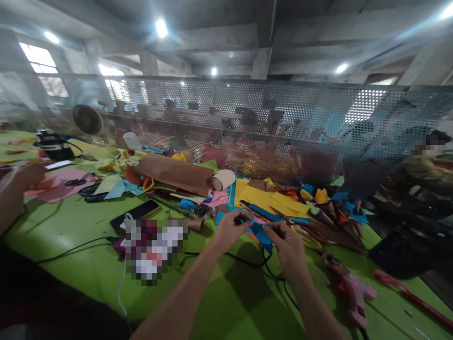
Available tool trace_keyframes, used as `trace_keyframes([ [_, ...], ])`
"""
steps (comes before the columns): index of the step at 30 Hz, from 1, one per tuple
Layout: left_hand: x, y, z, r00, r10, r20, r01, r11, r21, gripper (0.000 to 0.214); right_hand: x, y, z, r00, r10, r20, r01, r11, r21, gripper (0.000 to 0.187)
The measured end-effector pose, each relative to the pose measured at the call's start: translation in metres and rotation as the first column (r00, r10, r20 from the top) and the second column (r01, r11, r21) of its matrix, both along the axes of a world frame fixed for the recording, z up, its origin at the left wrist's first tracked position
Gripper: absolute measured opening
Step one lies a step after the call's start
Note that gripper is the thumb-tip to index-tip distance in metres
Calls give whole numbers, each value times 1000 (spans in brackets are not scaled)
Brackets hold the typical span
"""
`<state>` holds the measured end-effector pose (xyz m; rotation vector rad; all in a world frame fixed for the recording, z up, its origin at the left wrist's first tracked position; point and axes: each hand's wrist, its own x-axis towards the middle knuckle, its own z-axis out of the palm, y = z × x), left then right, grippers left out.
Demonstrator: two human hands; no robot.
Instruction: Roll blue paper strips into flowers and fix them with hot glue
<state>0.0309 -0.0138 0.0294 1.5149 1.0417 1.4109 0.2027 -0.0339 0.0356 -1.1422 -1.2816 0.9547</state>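
Note:
My left hand (231, 230) pinches one side of a small blue piece of paper (261, 233), thumb and fingers pressed together. The other side is pinched by my right hand (288, 242). Both hands hold the piece just above the green table (244, 302), and its exact folds are too small to make out. Close behind my right hand lie tools with red and yellow handles (313, 233). Yellow paper sheets (272, 197) are spread beyond my fingers. A pink glue gun (359, 295) lies right of my right forearm.
A brown paper roll (177, 174), a phone (136, 215) and paper cones with coloured tops (329, 208) lie around. A blurred white object (159, 250) sits left of my arm; black cables cross the table. Perforated panel (247, 118) behind. Another person's hand (30, 177) works at left.

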Motion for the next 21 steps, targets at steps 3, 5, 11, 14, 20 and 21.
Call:
trace_keyframes([
  [3, -4, 3, -1, 1000, 21, -1, -21, 1000, 9, 8, 0, 3, -4, 999, -7, -45, 6, 1000, -26, 40],
  [5, -5, 4, -1, 1000, 22, 8, -22, 1000, 8, 9, 1, 4, -5, 999, -5, -53, 4, 1000, -25, 40],
  [11, -4, 4, -2, 999, 5, -37, -4, 1000, 13, 12, 7, 7, -5, 994, -5, 105, 9, 999, -37, 41],
  [14, -4, 4, -4, 995, -51, -88, 51, 999, -3, 14, 9, 9, -5, 979, -98, 177, 109, 993, -52, 37],
  [20, -1, 7, -10, 995, -100, -31, 98, 993, -70, 12, 13, 8, -7, 937, -117, 329, 123, 992, 3, 23],
  [21, -1, 7, -11, 993, -108, -43, 104, 992, -67, 12, 13, 8, -9, 932, -94, 350, 89, 996, 31, 20],
])
